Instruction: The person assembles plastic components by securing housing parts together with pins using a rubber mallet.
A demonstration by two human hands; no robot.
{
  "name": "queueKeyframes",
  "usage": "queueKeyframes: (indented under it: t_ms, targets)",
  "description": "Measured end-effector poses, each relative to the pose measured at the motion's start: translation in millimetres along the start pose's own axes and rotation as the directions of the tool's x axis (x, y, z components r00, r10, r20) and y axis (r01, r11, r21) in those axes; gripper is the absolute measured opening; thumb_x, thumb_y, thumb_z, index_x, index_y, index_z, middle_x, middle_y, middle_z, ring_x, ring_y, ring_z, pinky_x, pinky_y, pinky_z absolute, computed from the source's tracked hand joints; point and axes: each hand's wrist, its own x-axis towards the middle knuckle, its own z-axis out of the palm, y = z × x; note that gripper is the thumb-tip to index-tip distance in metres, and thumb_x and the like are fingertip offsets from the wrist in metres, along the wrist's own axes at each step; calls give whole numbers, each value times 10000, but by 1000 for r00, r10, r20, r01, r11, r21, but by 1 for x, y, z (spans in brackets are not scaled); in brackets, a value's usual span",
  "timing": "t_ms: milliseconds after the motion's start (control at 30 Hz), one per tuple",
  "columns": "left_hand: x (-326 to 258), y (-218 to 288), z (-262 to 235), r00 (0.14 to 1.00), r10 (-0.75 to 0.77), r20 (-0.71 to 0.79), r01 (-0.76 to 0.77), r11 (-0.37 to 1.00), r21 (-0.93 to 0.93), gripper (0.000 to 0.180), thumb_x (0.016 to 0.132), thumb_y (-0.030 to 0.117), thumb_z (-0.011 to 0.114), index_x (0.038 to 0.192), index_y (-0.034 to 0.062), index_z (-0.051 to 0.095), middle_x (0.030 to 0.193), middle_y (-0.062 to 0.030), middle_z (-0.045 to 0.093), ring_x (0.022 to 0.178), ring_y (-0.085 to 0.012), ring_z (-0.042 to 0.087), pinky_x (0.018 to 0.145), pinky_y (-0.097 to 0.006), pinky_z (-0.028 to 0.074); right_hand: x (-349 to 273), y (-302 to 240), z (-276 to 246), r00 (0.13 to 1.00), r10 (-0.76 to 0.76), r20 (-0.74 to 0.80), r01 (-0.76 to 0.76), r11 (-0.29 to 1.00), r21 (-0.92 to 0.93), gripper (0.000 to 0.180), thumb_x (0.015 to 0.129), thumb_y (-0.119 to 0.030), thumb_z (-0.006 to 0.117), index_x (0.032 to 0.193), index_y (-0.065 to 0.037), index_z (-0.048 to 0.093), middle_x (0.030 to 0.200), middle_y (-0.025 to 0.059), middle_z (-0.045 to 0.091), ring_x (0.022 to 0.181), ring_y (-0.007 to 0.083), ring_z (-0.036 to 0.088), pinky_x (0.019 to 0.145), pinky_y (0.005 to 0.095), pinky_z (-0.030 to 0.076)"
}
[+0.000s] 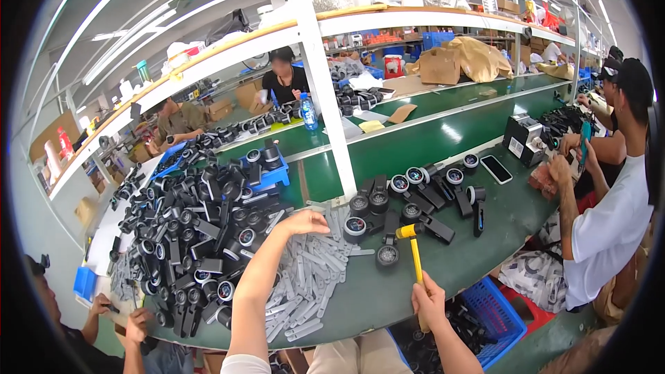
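My right hand [428, 299] is wrapped round the handle of a small hammer [416, 262]; its yellow head points up, over the black wheeled parts. My left hand [307, 223] is above the far edge of a pile of flat grey plastic strips [305, 284], with its fingers bent together. Whatever it may pinch is hidden. Just right of its fingertips stands a black part with a round dial [355, 227]. Close to the hammer head lies a black part with a spoked wheel [387, 256], and several similar black parts [436, 197] are spread beyond it.
A large heap of black wheeled parts [187, 235] covers the bench at left. A blue basket [509, 325] of black parts is below the bench edge at right. A white post [325, 90] rises beyond my left hand. Co-workers sit on both sides; a phone [496, 170] lies at right.
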Motion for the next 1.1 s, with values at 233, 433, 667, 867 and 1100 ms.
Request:
queueKeyframes:
  t_ms: [233,433,667,867,1100]
  targets:
    - [54,-40,7,802,51,-595,222,899,377,254,744,247,726,958,113,704,1016,-110,667,964,-259,626,821,-408,509,-3,-1,1,999,-25,-34,27,998,59,455,926,-45,520,1367,21,429,606,3,506,433,56,450,393,204,376]
    - [73,-61,7,866,-149,-477,349,864,363,324,686,257,772,997,201,700,1051,-51,661,1086,-235,588,922,-401,477,-5,-1,1,1000,4,-23,-4,999,36,485,926,-52,495,1394,13,386,605,23,509,430,89,462,407,226,395]
    - [74,-64,5,841,-69,-537,246,933,265,179,834,232,631,940,87,633,935,-134,676,974,-309,626,813,-422,497,-2,2,-1,1000,-1,-26,3,998,55,476,922,-49,496,1381,28,397,608,26,518,432,88,466,409,221,396]
    - [80,-46,23,845,-138,-517,264,948,179,460,851,468,587,1025,43,614,1026,-221,653,999,-371,618,837,-448,493,-1,2,-2,999,-34,-26,35,998,50,467,920,-40,485,1375,30,407,600,18,513,428,81,458,407,214,386]
    - [68,-52,44,911,31,-412,20,993,119,311,793,276,716,1010,56,681,895,-124,684,829,-210,651,756,-333,512,-6,-9,6,998,-69,0,69,997,34,458,918,-34,477,1368,30,420,589,7,505,424,73,449,404,208,374]
